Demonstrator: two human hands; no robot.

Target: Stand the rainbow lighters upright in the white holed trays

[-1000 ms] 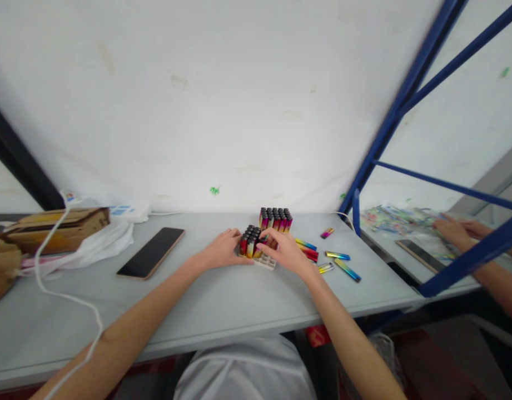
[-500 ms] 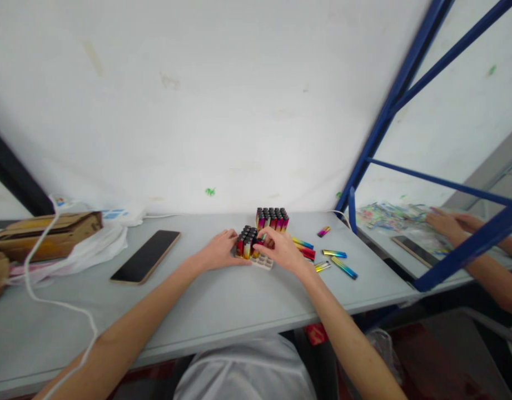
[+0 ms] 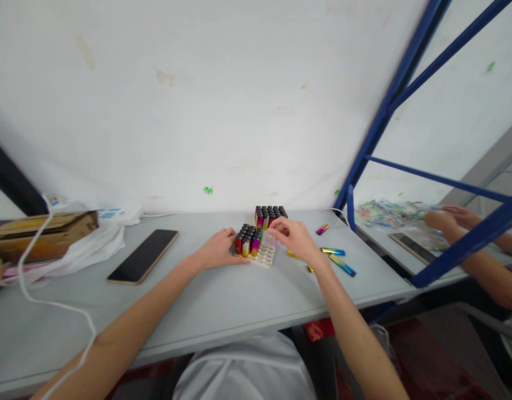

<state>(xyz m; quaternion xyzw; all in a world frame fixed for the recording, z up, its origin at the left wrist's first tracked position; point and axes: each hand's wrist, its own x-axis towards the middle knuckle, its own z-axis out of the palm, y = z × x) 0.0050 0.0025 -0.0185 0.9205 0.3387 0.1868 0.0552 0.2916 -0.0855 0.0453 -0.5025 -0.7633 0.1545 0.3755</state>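
Observation:
My left hand is closed round the left side of a white tray, its thumb along the front edge. Upright in the tray's left part stand several lighters with black tops and shiny multicoloured bodies. Bare sockets show in its right part. Over the tray's right edge hovers my right hand. Its fingers are smeared by motion, so I cannot make out whether anything is between them. Loose metallic lighters lie to the right of that hand, some partly hidden under it.
Behind the tray stands a block of upright lighters. A phone lies to the left, near a cardboard box and a white cable. A blue metal frame rises at right; beyond it a co-worker's hands work.
My right hand has moved right and slightly up, away from the lighters in the tray, uncovering more sockets and a purple lighter in the front row. My left hand stays put.

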